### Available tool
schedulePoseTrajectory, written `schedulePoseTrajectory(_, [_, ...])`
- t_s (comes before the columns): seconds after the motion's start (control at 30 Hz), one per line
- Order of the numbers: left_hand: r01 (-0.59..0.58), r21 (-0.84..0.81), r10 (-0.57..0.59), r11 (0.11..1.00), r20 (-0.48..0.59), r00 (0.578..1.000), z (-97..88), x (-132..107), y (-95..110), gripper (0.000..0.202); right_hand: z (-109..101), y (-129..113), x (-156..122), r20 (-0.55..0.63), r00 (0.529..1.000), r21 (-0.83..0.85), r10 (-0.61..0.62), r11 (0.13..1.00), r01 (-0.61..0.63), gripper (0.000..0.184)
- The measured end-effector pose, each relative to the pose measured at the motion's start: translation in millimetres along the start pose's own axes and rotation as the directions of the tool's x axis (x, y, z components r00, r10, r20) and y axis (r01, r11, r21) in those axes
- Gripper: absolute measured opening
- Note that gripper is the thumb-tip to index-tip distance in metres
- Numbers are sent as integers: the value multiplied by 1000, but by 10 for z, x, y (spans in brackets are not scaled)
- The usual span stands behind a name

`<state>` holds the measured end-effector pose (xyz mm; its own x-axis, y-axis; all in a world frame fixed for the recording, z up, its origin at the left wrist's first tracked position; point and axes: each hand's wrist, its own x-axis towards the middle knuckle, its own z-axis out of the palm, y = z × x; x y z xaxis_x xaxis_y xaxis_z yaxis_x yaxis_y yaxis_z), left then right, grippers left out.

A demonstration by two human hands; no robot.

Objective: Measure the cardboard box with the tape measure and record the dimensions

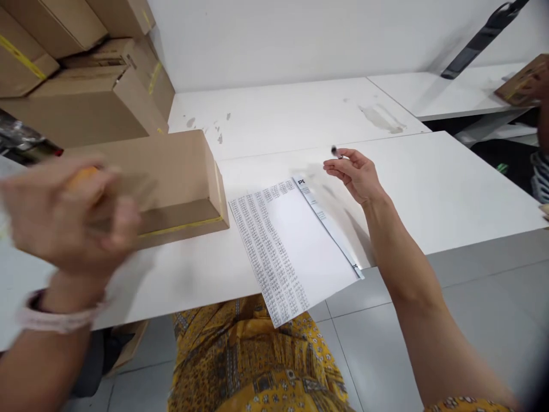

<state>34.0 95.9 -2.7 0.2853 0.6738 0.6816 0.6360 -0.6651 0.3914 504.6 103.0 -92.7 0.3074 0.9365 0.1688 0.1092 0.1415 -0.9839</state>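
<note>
My left hand (71,214) is raised at the left in front of a long cardboard box (158,166). It is smeared by motion, with its fingers curled round a small orange thing (83,178) whose kind I cannot make out. To the right of the middle, my right hand (354,174) is above the white table, pinching a slim pen (335,153) with a dark end. Below and left of it lies a white sheet (317,240) with columns of small repeated print down its left side. The sheet's near corner juts past the table's front edge.
Several cardboard boxes (86,109) with yellow tape are stacked at the back left. A tall dark object (480,43) leans against the wall at the back right. Another person's hand (538,86) is at a small carton (517,83) at the far right. The white table (412,194) has grey marks.
</note>
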Motion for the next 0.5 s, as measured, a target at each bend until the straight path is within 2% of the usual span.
schedulePoseTrajectory(0.03, [-265,75,268,961,-38,963,238,-62,199,51,80,-22,-1,2,1000,-6,-14,1000,14,38])
schedulePoseTrajectory(0.07, [-436,29,436,900,-15,900,517,-128,407,46,174,-37,5,0,1000,-16,-25,1000,25,41])
schedulePoseTrajectory(0.1, [-497,-75,502,865,87,861,822,-192,607,37,275,-46,16,-8,1000,-28,-29,999,28,43])
schedulePoseTrajectory(0.13, [-473,-163,498,866,210,841,1134,-247,782,30,377,-48,26,-14,1000,-38,-20,999,19,46])
schedulePoseTrajectory(0.17, [-428,-192,470,883,344,813,1434,-288,922,31,473,-43,33,-12,1000,-40,1,999,-2,49])
schedulePoseTrajectory(0.23, [-316,-168,352,934,591,726,1934,-317,1079,58,629,-14,30,32,998,3,54,999,-54,56])
schedulePoseTrajectory(0.27, [-267,-145,292,953,679,674,2114,-309,1100,72,683,10,18,76,994,45,75,996,-78,58])
schedulePoseTrajectory(0.3, [-232,-129,249,964,743,621,2243,-292,1094,85,721,40,-1,126,988,84,93,991,-104,60])
schedulePoseTrajectory(0.37, [-193,-132,217,972,814,539,2368,-244,1038,96,755,110,-50,202,970,113,133,981,-158,56])
schedulePoseTrajectory(0.43, [-195,-154,232,969,841,488,2376,-192,978,98,755,181,-100,211,959,80,188,975,-209,49])
schedulePoseTrajectory(0.5, [-215,-162,245,963,856,454,2345,-144,942,99,743,238,-137,169,965,30,200,978,-208,40])
